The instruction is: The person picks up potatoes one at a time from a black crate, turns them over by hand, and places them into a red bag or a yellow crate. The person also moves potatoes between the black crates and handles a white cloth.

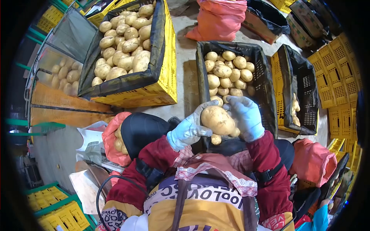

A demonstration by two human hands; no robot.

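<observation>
Yellow crate [165,82] of potatoes at left, black crate [266,77] ahead, left hand [189,131] and right hand [246,117] with fingers curled around one big potato [218,120] above black crate; best keep both palms cupping it firmly.

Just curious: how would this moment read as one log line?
left hand: on potato | right hand: on potato | below: black crate of potatoes

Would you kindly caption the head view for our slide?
Both gloved hands, left hand and right hand, hold potato above black crate.
</observation>
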